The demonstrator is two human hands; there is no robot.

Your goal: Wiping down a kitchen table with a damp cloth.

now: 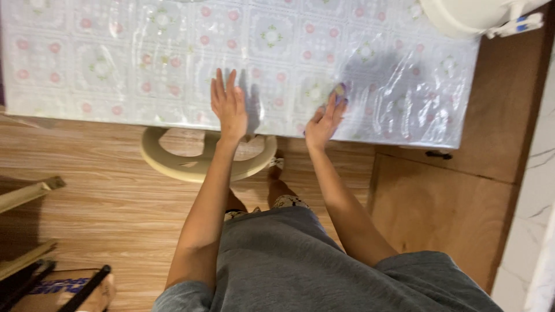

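Observation:
My left hand (229, 105) lies flat on the table, fingers spread, near its front edge. The table (115, 63) wears a clear plastic cover over a white cloth with pink and green flowers. A little to the right, my right hand (325, 120) presses a small purple cloth (341, 89) against the cover, the cloth peeking out past the fingertips. Both arms reach forward over my grey shirt.
A cream round stool (199, 166) stands under the table's front edge on the wooden floor. A cream pot (462, 16) sits at the table's far right corner. A wooden cabinet (457, 202) is at the right, a cardboard box (69, 292) at bottom left.

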